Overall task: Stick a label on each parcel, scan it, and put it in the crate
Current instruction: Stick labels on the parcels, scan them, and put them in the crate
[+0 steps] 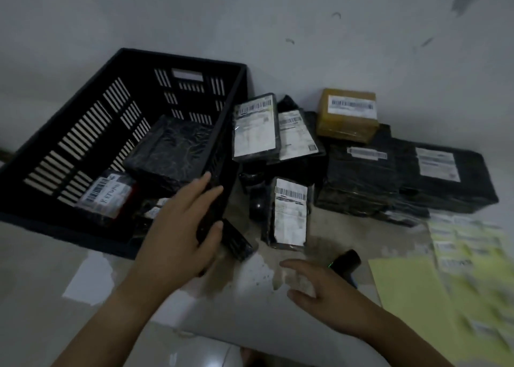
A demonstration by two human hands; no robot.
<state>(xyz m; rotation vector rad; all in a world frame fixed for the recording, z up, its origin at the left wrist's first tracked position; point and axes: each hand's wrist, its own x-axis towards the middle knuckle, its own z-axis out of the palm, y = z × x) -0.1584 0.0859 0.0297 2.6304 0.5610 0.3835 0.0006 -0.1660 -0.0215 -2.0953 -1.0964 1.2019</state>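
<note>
A white scrap (90, 280), perhaps paper, lies on the stained floor (41, 255) below a scuffed pale wall (278, 19).

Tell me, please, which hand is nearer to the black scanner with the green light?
Right. The right hand hovers just left of the scanner; the left hand is farther off, at the right wall of the crate.

Crate (83, 133) left of parcels (361, 155) (label sheets (472, 255) right, nearer).
</note>
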